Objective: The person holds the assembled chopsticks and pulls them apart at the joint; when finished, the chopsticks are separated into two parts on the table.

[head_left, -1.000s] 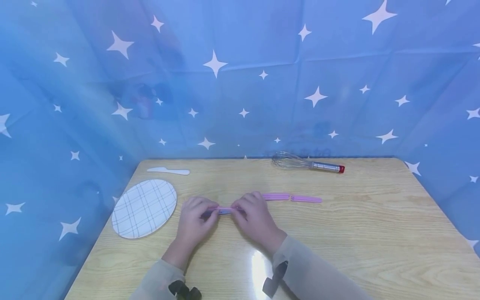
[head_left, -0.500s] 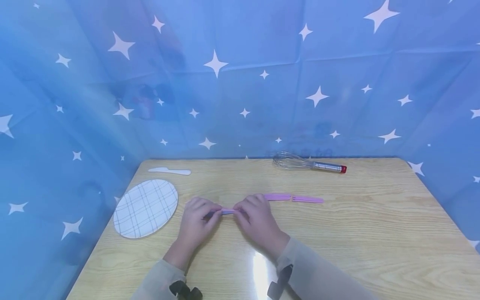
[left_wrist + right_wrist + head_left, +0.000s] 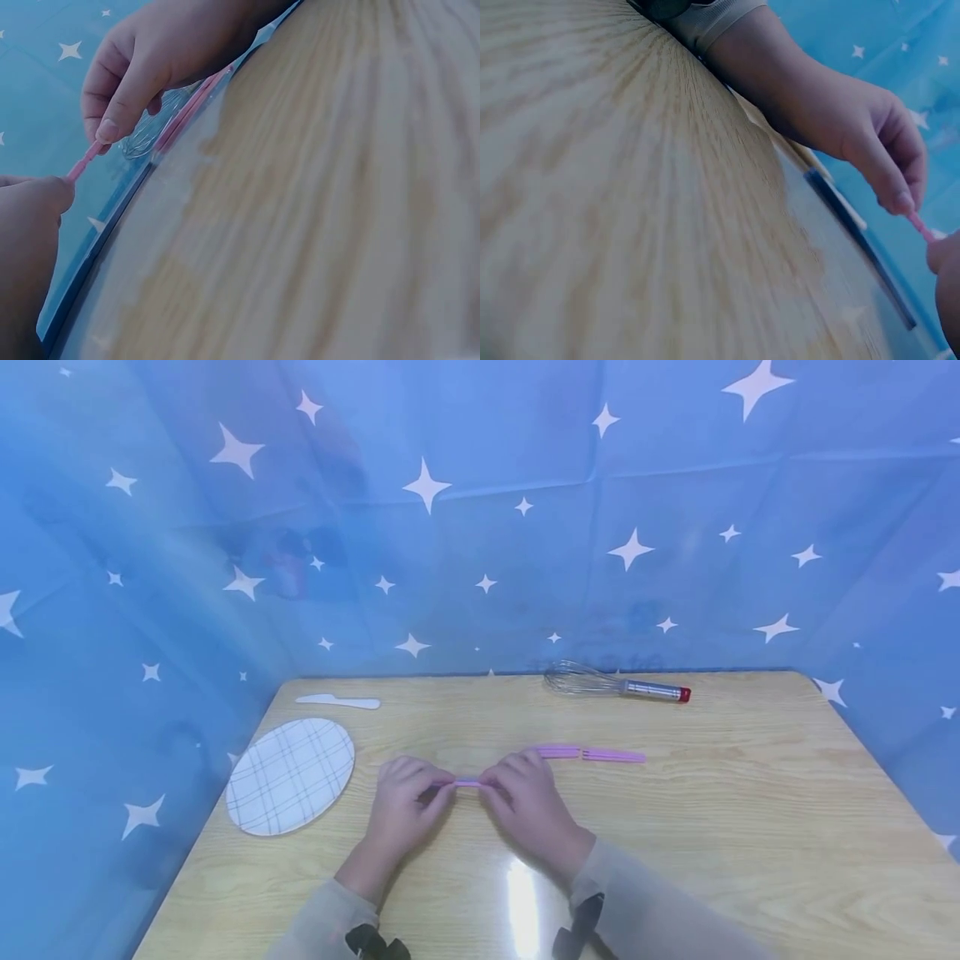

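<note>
Between both hands runs a thin pink stick (image 3: 468, 784), held level over the middle of the table. Its left end is pinched by my left hand (image 3: 405, 802), thumb against curled fingers. My right hand (image 3: 529, 806) pinches the other end the same way, and only a short length shows between the fingertips. Up close in the left wrist view, the pink stick (image 3: 85, 163) has a narrower stepped part near the right thumb. A dark blue strip (image 3: 859, 247) shows beyond the hands in the right wrist view. More slim pink sticks (image 3: 613, 756) lie in line just past my right hand.
A white plate with a grid pattern (image 3: 291, 777) sits at the table's left. Behind it lies a white knife (image 3: 337, 702). A wire whisk (image 3: 615, 683) with a red-tipped handle rests near the back edge, before a blue starry curtain (image 3: 480, 527).
Both hands have shifted slightly right with the pink stick between them. The blue piece that showed under the stick a second ago is now mostly out of sight.
</note>
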### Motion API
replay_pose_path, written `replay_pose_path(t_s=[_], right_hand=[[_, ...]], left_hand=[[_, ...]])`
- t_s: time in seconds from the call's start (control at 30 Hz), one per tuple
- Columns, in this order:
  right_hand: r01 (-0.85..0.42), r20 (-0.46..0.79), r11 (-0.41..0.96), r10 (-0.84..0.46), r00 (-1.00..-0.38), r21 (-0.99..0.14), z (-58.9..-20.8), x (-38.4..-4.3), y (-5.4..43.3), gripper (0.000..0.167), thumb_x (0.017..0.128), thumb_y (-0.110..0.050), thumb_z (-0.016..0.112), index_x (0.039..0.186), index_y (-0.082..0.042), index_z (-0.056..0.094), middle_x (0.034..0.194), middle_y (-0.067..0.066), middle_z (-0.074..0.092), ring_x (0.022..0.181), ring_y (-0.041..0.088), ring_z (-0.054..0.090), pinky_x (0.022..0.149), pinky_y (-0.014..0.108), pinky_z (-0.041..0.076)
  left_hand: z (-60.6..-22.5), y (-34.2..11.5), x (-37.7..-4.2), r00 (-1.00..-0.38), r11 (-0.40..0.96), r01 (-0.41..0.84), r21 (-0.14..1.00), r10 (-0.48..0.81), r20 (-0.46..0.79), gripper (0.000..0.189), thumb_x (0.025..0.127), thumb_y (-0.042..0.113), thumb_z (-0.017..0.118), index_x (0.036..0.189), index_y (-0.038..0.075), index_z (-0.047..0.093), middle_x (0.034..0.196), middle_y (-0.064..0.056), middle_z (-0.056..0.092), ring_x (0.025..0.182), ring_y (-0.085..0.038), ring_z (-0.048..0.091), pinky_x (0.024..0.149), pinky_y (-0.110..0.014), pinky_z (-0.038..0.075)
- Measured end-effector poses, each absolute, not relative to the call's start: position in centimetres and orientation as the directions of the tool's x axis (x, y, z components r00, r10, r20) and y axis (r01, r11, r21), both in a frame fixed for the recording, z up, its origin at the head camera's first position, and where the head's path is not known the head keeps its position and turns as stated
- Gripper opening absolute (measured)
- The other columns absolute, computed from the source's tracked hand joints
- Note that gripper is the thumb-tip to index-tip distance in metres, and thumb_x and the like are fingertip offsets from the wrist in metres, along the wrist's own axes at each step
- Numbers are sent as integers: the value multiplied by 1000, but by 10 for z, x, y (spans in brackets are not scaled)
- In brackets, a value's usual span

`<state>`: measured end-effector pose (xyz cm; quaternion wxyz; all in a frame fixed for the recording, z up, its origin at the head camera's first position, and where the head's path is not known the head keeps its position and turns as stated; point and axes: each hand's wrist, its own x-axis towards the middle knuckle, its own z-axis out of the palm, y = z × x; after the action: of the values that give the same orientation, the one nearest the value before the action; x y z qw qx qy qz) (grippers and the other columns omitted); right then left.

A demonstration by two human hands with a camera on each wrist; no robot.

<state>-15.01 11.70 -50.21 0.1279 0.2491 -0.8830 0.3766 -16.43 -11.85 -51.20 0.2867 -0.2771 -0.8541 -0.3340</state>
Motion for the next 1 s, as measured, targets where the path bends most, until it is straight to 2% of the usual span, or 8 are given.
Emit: replay_pose_path(t_s=[0.13,0.23,0.4,0.53,0.77,1.0], right_hand=[[-541,426,596,-338,-839,-593,-503,-151,125,6,102,-23,74,108,-22,76,102,-19,66,109,10,50,116,45,29],[-563,457,593,-338,-823,-575,-504,-152,135,7,99,-21,77,106,-21,77,102,-16,67,110,14,53,118,51,29],[-576,466,597,-349,-813,-558,-505,-152,156,10,97,-22,80,106,-22,77,107,-14,68,114,18,54,110,50,34],[-592,474,596,-364,-801,-543,-507,-150,174,11,96,-21,81,106,-20,77,106,-13,68,110,17,54,105,48,37],[-571,467,598,-340,-816,-563,-507,-145,205,12,95,-15,81,105,-20,77,106,-16,68,109,16,57,119,61,27],[-562,487,616,-308,-817,-552,-507,-138,233,15,92,-12,83,104,-18,77,106,-12,71,109,18,56,112,50,33]], left_hand=[[-512,-110,-166,-678,619,671,407,291,675,10,88,24,86,96,22,81,94,12,76,92,-14,65,92,-41,43],[-511,-100,-166,-678,618,674,405,300,671,10,88,23,87,95,21,81,94,12,75,91,-13,64,89,-40,44],[-511,-82,-163,-669,608,692,389,338,662,10,88,22,87,97,20,81,94,11,75,92,-13,64,90,-39,46],[-511,-66,-162,-651,600,715,358,383,655,10,90,22,85,98,19,80,97,10,74,95,-13,64,93,-40,47],[-512,-34,-162,-649,596,724,346,421,633,8,94,22,81,100,20,77,102,10,72,102,-14,63,98,-41,46],[-509,-4,-161,-681,596,712,372,455,574,6,97,22,78,103,20,76,103,11,71,105,-12,61,103,-41,43]])
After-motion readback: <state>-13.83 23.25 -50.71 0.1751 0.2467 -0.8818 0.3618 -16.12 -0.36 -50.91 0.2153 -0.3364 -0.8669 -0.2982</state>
